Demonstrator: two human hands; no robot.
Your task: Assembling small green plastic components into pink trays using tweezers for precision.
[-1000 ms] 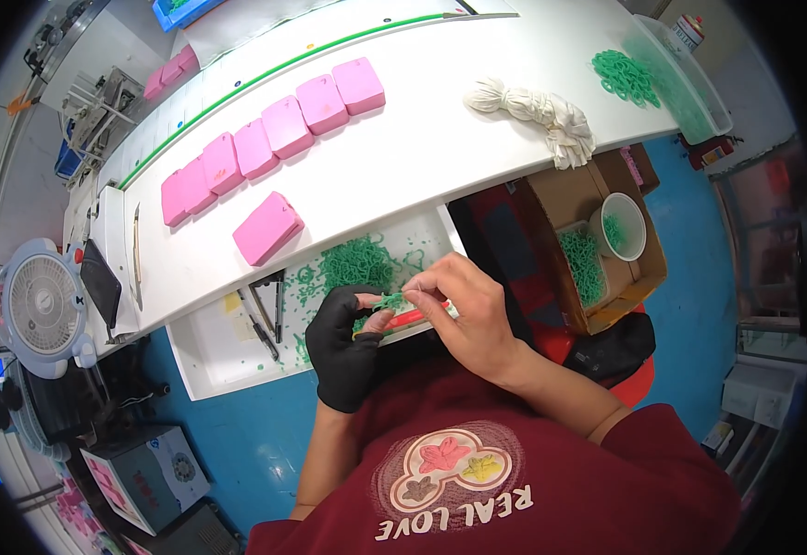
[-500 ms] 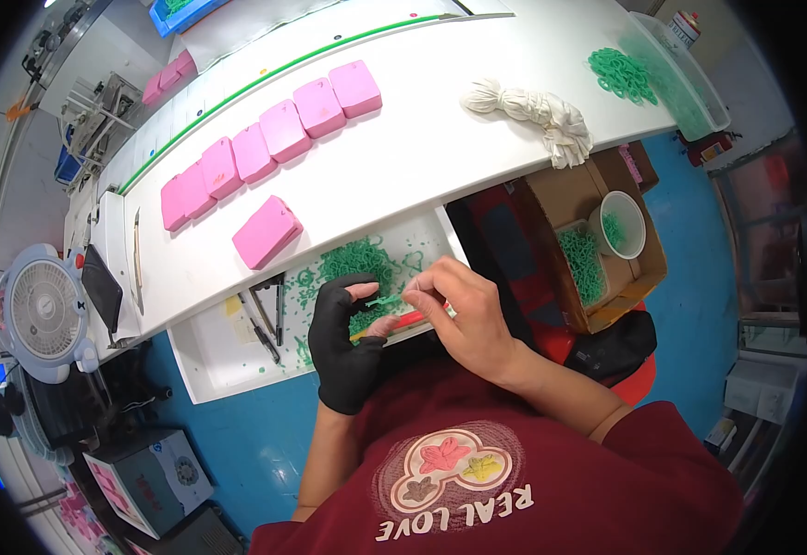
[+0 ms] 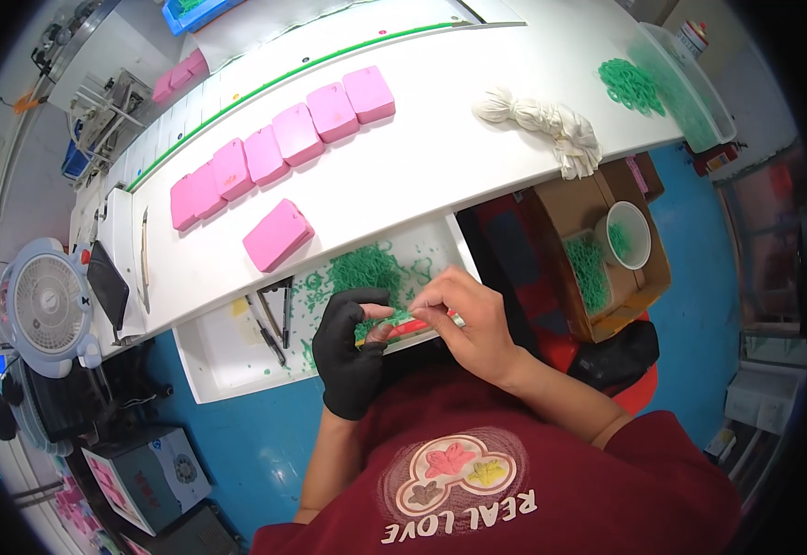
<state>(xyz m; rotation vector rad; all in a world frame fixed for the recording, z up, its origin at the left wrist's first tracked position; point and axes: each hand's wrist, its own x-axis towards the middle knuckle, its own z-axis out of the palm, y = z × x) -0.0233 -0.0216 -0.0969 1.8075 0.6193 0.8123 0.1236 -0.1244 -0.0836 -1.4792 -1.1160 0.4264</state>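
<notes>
My left hand (image 3: pixel 352 356), in a black glove with bare thumb and finger ends, is curled. Its forefinger reaches my right fingertips, with the thumb bent just below. My bare right hand (image 3: pixel 466 326) is closed in a pinch. What lies between the fingertips is mostly hidden. Both hands are above the front of an open white drawer (image 3: pixel 207 363). In it, just beyond my hands, is a pile of small green looped pieces (image 3: pixel 365 268), with more scattered around. A red strip (image 3: pixel 411 327) shows beneath my right fingers.
Pink blocks (image 3: pixel 298 135) form a row on the white table (image 3: pixel 403 176); one pink block (image 3: pixel 278 236) lies nearer. A bundled white cloth (image 3: pixel 542 125) and green pieces (image 3: pixel 629 86) lie right. Pens (image 3: pixel 267 328) are in the drawer. A cardboard box (image 3: pixel 639 282) stands right, a fan (image 3: pixel 49 308) left.
My fingertips have come closer together. The green piece that showed between my hands is now mostly hidden. The whole view has shifted slightly.
</notes>
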